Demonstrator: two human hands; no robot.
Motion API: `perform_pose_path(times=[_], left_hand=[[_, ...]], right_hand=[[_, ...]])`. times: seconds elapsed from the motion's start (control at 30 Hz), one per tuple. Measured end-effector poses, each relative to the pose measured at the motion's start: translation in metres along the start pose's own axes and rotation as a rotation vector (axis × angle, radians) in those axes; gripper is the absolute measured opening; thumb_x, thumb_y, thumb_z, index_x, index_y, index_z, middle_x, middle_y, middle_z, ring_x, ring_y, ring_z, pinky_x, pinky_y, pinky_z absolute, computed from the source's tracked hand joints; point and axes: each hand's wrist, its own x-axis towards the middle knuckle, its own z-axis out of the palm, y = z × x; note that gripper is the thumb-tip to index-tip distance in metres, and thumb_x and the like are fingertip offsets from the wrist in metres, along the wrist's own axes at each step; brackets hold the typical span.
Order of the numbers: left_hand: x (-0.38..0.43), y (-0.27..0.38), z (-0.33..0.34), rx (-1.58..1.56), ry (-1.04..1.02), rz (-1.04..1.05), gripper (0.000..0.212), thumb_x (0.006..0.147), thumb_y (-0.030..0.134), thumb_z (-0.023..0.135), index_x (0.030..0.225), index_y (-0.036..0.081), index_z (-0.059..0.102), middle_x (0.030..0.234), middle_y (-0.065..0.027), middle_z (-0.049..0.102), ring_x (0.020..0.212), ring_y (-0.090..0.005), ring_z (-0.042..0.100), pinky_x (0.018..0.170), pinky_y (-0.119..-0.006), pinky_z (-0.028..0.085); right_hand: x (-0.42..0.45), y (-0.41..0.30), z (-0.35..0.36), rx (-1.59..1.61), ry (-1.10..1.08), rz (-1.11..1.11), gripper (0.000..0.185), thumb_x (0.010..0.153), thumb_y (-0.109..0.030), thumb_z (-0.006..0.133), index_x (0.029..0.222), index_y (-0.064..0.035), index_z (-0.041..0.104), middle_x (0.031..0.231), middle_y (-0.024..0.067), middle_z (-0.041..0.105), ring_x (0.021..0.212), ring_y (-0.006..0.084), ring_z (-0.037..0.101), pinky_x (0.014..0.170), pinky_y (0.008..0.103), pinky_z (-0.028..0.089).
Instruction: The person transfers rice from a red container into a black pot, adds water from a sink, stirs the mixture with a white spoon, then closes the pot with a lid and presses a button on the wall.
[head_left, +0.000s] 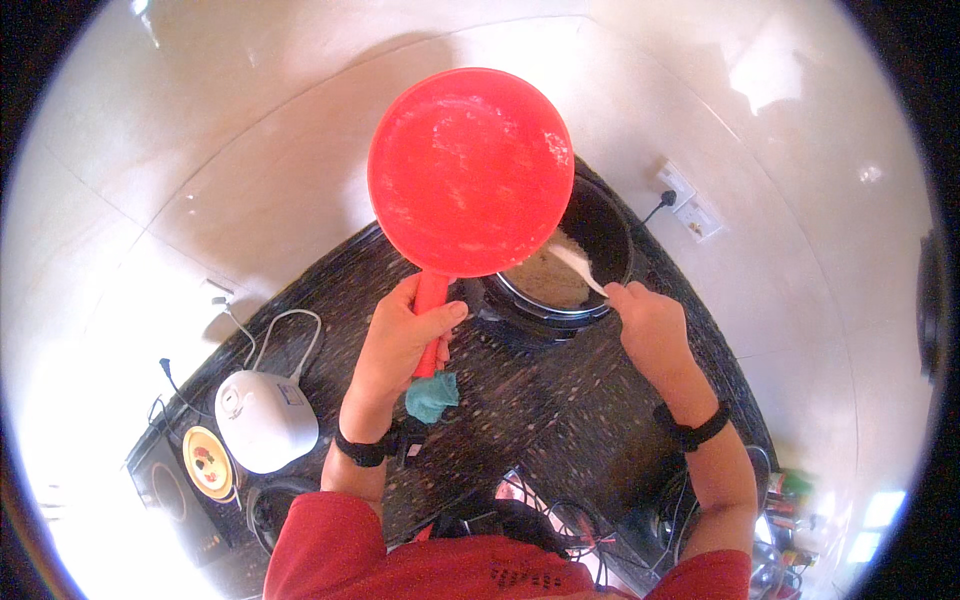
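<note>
My left hand grips the handle of a round red plastic dipper. Whitish residue marks the dipper's broad face, which is turned toward me. In my right hand is the end of a pale rice paddle, its blade down in a dark electric cooker pot. Brownish, grainy food, perhaps cooked rice, lies in the pot around the blade. The dipper overlaps the pot's left side and hides part of it from view.
A teal cloth lies on the dark speckled countertop below the dipper's handle. On the left stand a white appliance, a yellow plate and a cooktop. A plug sits in the right wall socket; cables hang near my body.
</note>
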Motion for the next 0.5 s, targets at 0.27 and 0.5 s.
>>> perform_pose_path(times=[0.27,0.5], left_hand=[[-0.001,0.007,0.012,0.129,0.049,0.039,0.035,0.085,0.017,0.073,0.112,0.000,0.058,0.072,-0.0005,0.057,0.054,-0.0079,0.054,0.047,-0.024,0.045],[0.008,0.001,0.021,0.112,0.040,0.033,0.034,0.085,0.016,0.072,0.112,0.001,0.058,0.071,-0.0007,0.056,0.052,-0.0089,0.054,0.047,-0.024,0.046]], right_hand=[[-0.019,0.000,0.008,0.106,0.147,-0.015,0.023,0.081,-0.004,0.057,0.103,-0.0108,0.061,0.081,0.0102,0.060,0.073,0.0328,0.065,0.059,0.0443,0.051],[-0.032,0.006,0.023,0.236,0.156,0.087,0.021,0.083,-0.004,0.057,0.101,-0.0112,0.065,0.085,0.0133,0.065,0.077,0.0344,0.065,0.063,0.0459,0.052]])
